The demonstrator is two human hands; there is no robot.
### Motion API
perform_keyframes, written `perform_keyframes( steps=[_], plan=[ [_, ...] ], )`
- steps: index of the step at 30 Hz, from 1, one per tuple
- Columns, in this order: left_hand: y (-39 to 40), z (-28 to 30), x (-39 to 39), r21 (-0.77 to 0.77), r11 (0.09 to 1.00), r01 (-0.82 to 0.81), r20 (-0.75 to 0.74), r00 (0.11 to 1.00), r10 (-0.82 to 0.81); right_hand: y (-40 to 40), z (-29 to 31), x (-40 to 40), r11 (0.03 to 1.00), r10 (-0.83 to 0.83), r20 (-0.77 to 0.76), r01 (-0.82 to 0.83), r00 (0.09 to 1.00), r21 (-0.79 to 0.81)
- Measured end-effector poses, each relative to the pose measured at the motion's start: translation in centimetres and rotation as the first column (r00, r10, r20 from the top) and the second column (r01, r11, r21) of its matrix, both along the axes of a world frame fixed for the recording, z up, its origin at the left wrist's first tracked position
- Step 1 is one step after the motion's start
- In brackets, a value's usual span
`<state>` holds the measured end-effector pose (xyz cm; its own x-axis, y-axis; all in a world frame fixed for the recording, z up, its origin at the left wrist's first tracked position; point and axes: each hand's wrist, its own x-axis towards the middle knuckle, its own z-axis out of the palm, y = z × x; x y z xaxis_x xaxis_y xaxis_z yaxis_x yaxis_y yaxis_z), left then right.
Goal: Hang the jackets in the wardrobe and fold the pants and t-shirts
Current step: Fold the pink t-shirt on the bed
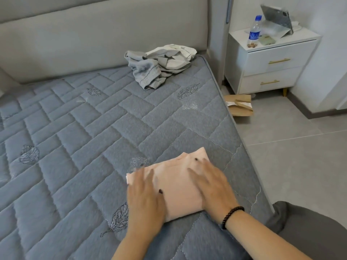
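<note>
A pink t-shirt (pixel 178 182) lies folded into a small rectangle near the right edge of the grey quilted mattress (pixel 84 128). My left hand (pixel 144 196) rests flat on its left side, fingers spread. My right hand (pixel 212 184), with a dark bead bracelet on the wrist, presses flat on its right side. Neither hand grips the cloth. At the head of the bed, a crumpled heap of grey pants (pixel 148 72) and a light beige garment (pixel 174 57) lies unfolded.
A padded grey headboard (pixel 93 40) runs behind the mattress. To the right stands a white nightstand (pixel 270 66) with a water bottle (pixel 254 32), a phone and a propped tablet. A brown paper bag (pixel 240 106) lies on the tiled floor beside the bed.
</note>
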<state>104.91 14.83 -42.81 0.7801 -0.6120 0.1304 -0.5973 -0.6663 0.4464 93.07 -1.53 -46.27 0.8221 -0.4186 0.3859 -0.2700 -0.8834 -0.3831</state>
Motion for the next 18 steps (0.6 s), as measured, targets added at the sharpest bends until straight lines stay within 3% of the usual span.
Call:
perform_keyframes(
  steps=[2, 3, 6, 12, 14, 16, 18],
  plan=[
    [-1.4, -1.7, 0.2, 0.241, 0.968, 0.076, -0.008, 0.997, -0.076, 0.6, -0.7, 1.6, 0.978, 0.167, -0.184, -0.187, 0.969, -0.093],
    [-1.6, -3.0, 0.4, 0.318, 0.946, 0.058, -0.024, 0.998, -0.053, 0.7, -1.4, 2.1, 0.976, 0.169, -0.286, -0.2, 0.943, -0.084],
    [-1.6, -6.0, 0.6, 0.306, 0.952, -0.007, 0.03, 1.0, -0.002, 0.1, -3.2, 2.1, 0.995, 0.076, -0.454, -0.094, 0.888, -0.017],
    [-1.3, -7.6, 1.0, 0.293, 0.955, -0.042, 0.112, 0.994, 0.01, -0.8, -4.3, 2.1, 0.999, 0.0, -0.467, 0.015, 0.884, 0.028],
    [-1.6, -7.6, 0.8, 0.259, 0.952, -0.164, 0.094, 0.985, 0.145, -1.3, -4.6, 2.3, 0.995, -0.055, -0.467, 0.085, 0.883, 0.044],
    [-2.1, -7.3, 0.7, 0.173, 0.928, -0.331, -0.028, 0.94, 0.341, -1.7, -4.8, 2.5, 0.985, -0.115, -0.439, 0.158, 0.891, 0.064],
    [-2.3, -7.1, 0.8, 0.13, 0.905, -0.406, -0.105, 0.902, 0.419, -2.1, -4.8, 2.9, 0.943, -0.203, -0.424, 0.293, 0.882, 0.16]
  ],
)
